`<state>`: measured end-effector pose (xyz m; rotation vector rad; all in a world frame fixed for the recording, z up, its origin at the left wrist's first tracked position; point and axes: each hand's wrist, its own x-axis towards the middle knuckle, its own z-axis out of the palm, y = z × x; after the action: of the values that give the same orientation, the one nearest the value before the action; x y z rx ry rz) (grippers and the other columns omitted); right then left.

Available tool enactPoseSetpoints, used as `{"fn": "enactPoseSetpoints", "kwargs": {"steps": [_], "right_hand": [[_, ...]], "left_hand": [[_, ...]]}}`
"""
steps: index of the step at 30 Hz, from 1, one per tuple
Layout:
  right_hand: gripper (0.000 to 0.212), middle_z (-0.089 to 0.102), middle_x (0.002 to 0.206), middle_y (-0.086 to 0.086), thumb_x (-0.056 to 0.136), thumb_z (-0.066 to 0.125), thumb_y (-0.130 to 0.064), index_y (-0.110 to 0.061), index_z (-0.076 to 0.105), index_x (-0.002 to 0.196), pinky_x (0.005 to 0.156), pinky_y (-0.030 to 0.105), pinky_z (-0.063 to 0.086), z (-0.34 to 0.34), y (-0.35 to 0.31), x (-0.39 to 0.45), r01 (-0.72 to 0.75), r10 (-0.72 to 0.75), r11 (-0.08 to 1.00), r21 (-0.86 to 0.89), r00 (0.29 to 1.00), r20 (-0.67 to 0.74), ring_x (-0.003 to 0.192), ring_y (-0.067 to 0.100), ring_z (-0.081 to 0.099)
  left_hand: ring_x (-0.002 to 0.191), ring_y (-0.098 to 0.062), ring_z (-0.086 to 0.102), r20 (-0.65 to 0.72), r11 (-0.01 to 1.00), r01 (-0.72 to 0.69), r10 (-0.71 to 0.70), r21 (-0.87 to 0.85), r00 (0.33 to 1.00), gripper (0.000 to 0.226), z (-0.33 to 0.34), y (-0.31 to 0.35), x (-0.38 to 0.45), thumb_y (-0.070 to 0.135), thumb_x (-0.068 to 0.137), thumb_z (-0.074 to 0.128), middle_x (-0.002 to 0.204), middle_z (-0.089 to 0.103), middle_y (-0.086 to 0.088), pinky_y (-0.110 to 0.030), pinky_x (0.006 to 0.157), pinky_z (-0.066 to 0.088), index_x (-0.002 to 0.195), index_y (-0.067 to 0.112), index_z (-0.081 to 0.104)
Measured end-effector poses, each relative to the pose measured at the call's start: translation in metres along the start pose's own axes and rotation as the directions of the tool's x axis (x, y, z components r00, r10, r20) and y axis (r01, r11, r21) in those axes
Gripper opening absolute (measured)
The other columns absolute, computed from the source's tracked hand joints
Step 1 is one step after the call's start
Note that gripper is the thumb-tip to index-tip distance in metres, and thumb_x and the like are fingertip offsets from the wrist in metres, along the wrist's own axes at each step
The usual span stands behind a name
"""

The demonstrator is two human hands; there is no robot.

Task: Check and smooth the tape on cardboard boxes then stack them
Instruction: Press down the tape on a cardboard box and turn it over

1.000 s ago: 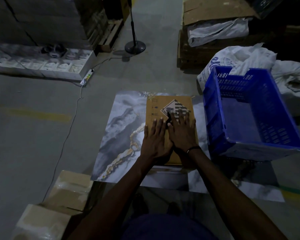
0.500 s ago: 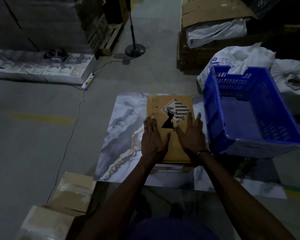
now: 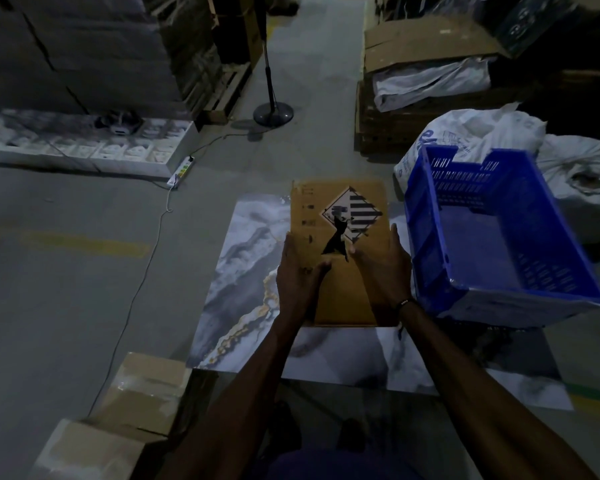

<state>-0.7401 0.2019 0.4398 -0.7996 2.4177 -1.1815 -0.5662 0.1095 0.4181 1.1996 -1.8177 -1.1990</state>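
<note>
While the flat brown cardboard box (image 3: 340, 271) with a black-and-white striped diamond label (image 3: 352, 214) lay on the marbled grey-and-gold tile slab (image 3: 243, 271), toward its far right corner, it was gripped at both long sides. The left hand (image 3: 300, 275) was wrapped over the left edge, thumb lying across the top face and fingers apparently curled round the side. The right hand (image 3: 383, 268) was set against the right edge, fingers straight along the side wall and thumb bearing on the top; whether the fingers reached beneath could not be told. The box's near edge appeared level with the slab or barely raised; this could not be settled in the dim light.

The box was judged light and fairly stiff: thin, wide, with flat unbowed faces. Its cardboard surface was judged dry and not slippery, though any taped seam would be slicker. No tape could be made out on the top face. A two-sided hold at mid-length, as noted, was judged sound; a hold at one corner would risk twisting the panel.

The blue slatted plastic crate (image 3: 499, 237) stood just beside the right hand, on the slab's right edge. Two taped brown cartons (image 3: 118, 420) sat off the slab's near left corner, a likely place for stacking.
</note>
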Motion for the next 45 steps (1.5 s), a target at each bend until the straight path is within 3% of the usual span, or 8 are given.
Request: {"fn": "enactPoseSetpoints", "kwargs": {"steps": [5,9,17,30,34,38,42,45], "right_hand": [[0.108,0.059,0.14,-0.003,0.052,0.096,-0.057,-0.022,0.049,0.143,0.102,0.037,0.051,-0.002,-0.004,0.006,0.074,-0.046,0.973,0.217,0.99,-0.132,0.12,0.01,0.055],[0.103,0.061,0.131,-0.01,0.045,0.1,-0.05,-0.024,0.053,0.134,0.087,0.013,0.046,-0.005,-0.003,0.002,0.092,-0.048,0.954,0.285,0.986,-0.158,0.113,0.001,0.058],[0.101,0.067,0.13,-0.004,0.045,0.102,-0.047,-0.022,0.052,0.129,0.093,0.028,0.058,-0.007,0.009,-0.001,0.14,-0.098,0.93,0.339,0.986,-0.138,0.117,0.001,0.064],[0.114,0.055,0.144,-0.003,0.049,0.099,-0.053,-0.027,0.042,0.143,0.092,0.045,0.061,-0.023,0.033,-0.035,0.25,-0.244,0.925,0.285,0.968,-0.056,0.124,0.011,0.062],[0.139,0.053,0.134,-0.007,0.05,0.101,-0.036,-0.028,0.018,0.161,0.082,0.017,0.058,-0.036,0.026,-0.044,0.262,-0.263,0.946,0.192,0.965,-0.018,0.105,-0.008,0.063],[0.133,0.053,0.122,-0.011,0.06,0.091,-0.055,-0.026,0.011,0.162,0.072,0.012,0.055,-0.05,0.012,-0.045,0.324,-0.322,0.941,0.099,0.946,-0.034,0.101,-0.006,0.06],[0.113,0.046,0.151,-0.004,0.077,0.073,-0.071,-0.04,0.004,0.161,0.095,0.041,0.055,-0.055,0.002,-0.043,0.288,-0.294,0.949,0.13,0.956,0.026,0.125,0.014,0.056],[0.096,0.049,0.151,0.005,0.081,0.047,-0.089,-0.056,-0.003,0.156,0.079,0.055,0.062,-0.054,-0.004,-0.046,0.208,-0.23,0.959,0.191,0.968,0.099,0.115,0.033,0.066]], "left_hand": [[0.124,-0.004,0.057,-0.042,0.996,-0.021,0.017,-0.087,0.999,0.099,-0.011,0.01,0.003,0.048,0.076,0.088,0.144,0.059,0.007,-0.016,0.095,0.049,0.157,0.036,0.032],[0.125,0.004,0.05,-0.027,0.992,-0.009,0.006,-0.123,1.0,0.097,-0.017,0.008,0.002,0.045,0.075,0.09,0.147,0.053,0.013,-0.005,0.092,0.043,0.154,0.04,0.035],[0.131,-0.002,0.055,-0.09,0.99,-0.087,0.078,-0.107,0.993,0.092,-0.023,0.003,0.002,0.033,0.07,0.095,0.141,0.058,0.018,-0.023,0.103,0.05,0.147,0.032,0.044],[0.121,-0.003,0.061,-0.088,0.992,-0.124,0.127,0.034,0.988,0.092,-0.034,-0.007,-0.016,0.018,0.06,0.097,0.129,0.061,0.016,-0.04,0.09,0.06,0.138,0.024,0.048],[0.121,-0.015,0.057,-0.078,0.974,-0.116,0.133,0.194,0.988,0.119,-0.037,0.002,-0.026,0.026,0.059,0.095,0.142,0.049,0.0,-0.039,0.091,0.057,0.156,0.023,0.026],[0.115,-0.017,0.059,-0.053,0.985,-0.022,0.031,0.168,0.998,0.103,-0.039,0.015,-0.029,0.07,0.064,0.085,0.13,0.054,-0.002,-0.038,0.092,0.056,0.147,0.038,0.034],[0.107,-0.016,0.067,-0.035,0.983,0.158,-0.162,-0.097,0.986,0.084,-0.044,0.044,-0.028,0.088,0.069,0.064,0.117,0.068,0.005,-0.047,0.095,0.057,0.134,0.037,0.045],[0.118,-0.02,0.062,0.054,0.935,0.245,-0.239,-0.258,0.97,0.098,-0.048,0.062,-0.019,0.09,0.073,0.058,0.133,0.062,0.003,-0.048,0.104,0.051,0.145,0.026,0.041]]}}
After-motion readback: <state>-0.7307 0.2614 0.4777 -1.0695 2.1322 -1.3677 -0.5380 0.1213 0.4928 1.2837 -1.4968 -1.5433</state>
